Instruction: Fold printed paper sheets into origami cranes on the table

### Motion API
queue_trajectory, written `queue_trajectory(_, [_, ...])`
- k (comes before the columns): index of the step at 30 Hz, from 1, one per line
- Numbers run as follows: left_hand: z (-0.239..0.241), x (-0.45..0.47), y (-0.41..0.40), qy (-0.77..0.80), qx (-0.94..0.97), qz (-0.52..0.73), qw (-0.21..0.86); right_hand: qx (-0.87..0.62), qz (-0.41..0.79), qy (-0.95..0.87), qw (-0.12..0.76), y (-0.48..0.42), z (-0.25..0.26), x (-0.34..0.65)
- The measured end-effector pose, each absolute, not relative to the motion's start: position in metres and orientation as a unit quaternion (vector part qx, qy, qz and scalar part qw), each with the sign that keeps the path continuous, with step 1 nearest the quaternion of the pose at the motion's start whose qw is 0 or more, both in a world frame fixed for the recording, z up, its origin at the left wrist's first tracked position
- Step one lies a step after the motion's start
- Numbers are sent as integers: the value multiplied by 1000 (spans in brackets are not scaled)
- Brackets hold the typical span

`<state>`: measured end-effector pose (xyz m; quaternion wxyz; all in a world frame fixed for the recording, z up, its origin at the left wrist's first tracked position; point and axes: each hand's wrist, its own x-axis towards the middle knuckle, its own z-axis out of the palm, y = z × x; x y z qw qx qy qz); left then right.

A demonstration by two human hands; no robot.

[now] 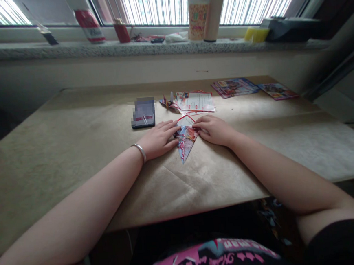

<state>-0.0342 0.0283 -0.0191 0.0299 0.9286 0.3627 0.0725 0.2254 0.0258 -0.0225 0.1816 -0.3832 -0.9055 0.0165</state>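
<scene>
A sheet of printed paper folded into a kite shape lies on the table in front of me, its long point toward me. Its lower part shows colourful print, and the top corner is white with a red edge. My left hand rests flat at the left side of the paper, fingers stretched and apart, the fingertips on it. At the right edge, the bent fingers of my right hand hold the paper, thumb and index finger on it. The undersides of the fingertips are hidden.
Beyond the hands lie a dark phone, a small folded paper piece and loose printed sheets. Stacked colourful leaflets and another leaflet pile lie back right. The windowsill holds a red can and a patterned cup.
</scene>
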Motion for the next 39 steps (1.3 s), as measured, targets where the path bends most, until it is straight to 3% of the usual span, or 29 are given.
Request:
queue_trajectory(17, [-20, -35, 27, 334, 937, 95, 49, -383, 55, -899, 206, 27, -26, 223])
queue_trajectory(27, [-23, -36, 26, 333, 930, 141, 65, -422, 184, -824, 329, 22, -19, 230])
queue_trajectory(39, [-23, -38, 23, 294, 928, 221, 59, -406, 44, -900, 154, 17, -8, 238])
